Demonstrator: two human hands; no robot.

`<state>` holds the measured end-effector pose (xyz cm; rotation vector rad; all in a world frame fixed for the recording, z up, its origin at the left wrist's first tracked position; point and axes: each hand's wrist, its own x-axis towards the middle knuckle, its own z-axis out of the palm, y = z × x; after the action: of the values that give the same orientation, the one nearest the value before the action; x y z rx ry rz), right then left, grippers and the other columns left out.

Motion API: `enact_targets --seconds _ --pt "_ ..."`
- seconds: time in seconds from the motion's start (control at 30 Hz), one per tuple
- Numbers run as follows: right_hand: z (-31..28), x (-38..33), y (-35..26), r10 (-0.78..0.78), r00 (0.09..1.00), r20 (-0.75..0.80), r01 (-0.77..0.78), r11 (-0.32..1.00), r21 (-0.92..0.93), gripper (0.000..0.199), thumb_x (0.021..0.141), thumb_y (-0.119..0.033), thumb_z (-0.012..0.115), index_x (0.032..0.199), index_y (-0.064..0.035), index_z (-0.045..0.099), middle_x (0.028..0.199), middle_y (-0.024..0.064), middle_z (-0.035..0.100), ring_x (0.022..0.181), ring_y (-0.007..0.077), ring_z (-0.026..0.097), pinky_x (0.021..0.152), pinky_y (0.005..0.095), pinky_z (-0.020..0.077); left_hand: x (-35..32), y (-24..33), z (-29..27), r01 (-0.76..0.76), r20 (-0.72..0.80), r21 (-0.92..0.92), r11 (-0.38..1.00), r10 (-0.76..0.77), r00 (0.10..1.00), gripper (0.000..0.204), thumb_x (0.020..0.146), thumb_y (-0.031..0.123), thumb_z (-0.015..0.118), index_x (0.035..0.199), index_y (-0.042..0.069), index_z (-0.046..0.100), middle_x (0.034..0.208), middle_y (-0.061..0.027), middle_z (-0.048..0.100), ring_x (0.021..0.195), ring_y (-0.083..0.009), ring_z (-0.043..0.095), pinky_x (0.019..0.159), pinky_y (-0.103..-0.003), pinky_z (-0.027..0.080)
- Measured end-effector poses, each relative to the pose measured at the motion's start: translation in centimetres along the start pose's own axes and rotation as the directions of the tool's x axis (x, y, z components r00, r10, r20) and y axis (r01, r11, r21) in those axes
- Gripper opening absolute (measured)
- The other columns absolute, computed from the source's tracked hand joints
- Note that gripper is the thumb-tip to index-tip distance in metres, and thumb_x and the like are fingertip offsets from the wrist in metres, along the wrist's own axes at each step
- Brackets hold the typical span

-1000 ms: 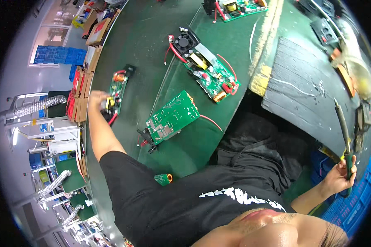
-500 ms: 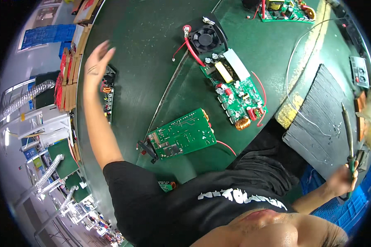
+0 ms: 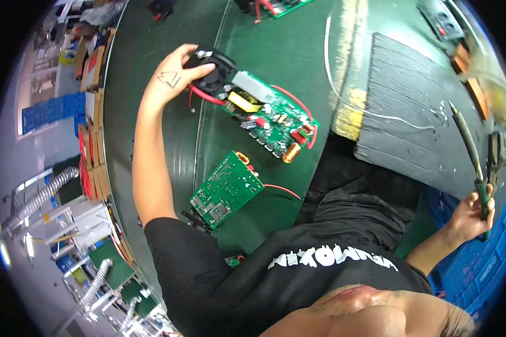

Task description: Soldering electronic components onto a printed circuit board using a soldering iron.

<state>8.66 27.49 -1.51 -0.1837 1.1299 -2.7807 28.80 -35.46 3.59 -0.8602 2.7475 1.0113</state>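
My left hand [image 3: 171, 78] has its thumb and fingers closed on the black cooling fan [image 3: 219, 76] at the end of a green circuit board [image 3: 275, 119]. A thick red wire runs from the fan's side to this board, which carries a yellow transformer, a pale heat sink and a copper coil. Nearer me lies a second circuit board [image 3: 226, 188], solder side up, with a red wire trailing right. Off to the right, my right hand [image 3: 473, 216] is wrapped round the green handle of a soldering iron [image 3: 468, 140], its tip pointing up and away.
A scuffed black mat [image 3: 399, 101] lies on the green table [image 3: 163, 135] at the right, under a white cable [image 3: 343, 100]. Beyond it is a grey power strip [image 3: 441, 21]. Blue crates [image 3: 478, 269] stand below the right hand. Another board [image 3: 287, 7] lies at the far edge.
My left hand has come over from the left and taken hold of the fan. The fan and its board now sit further left in view. My right hand still holds the soldering iron.
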Motion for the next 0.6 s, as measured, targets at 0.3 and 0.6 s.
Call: enact_targets --seconds 0.3,0.6 --pt "-6.0 -3.0 -3.6 -0.043 0.999 0.0 0.043 0.997 0.06 0.016 0.086 -0.021 0.048 0.081 -0.0067 0.052 0.122 0.0196 0.052 0.075 0.0252 0.053 0.062 0.0273 0.0392 -2.9 9.9 3.2 -0.052 -0.253 0.79 0.611 0.401 0.88 0.04 0.076 0.027 0.063 0.107 0.003 0.058 0.099 -0.0157 0.061 0.091 -0.033 0.057 0.082 -0.038 0.045" --pt "-10.3 -4.4 -5.8 -0.127 0.984 -0.123 0.137 0.987 0.079 0.018 0.088 -0.023 0.046 0.081 -0.0073 0.05 0.122 0.0191 0.052 0.075 0.0269 0.056 0.063 0.0284 0.0425 -1.3 20.9 15.9 -0.727 0.512 0.379 0.572 0.525 0.68 0.025 0.069 0.006 0.066 0.093 0.009 0.059 0.094 -0.0081 0.057 0.084 -0.0278 0.057 0.072 -0.032 0.047"
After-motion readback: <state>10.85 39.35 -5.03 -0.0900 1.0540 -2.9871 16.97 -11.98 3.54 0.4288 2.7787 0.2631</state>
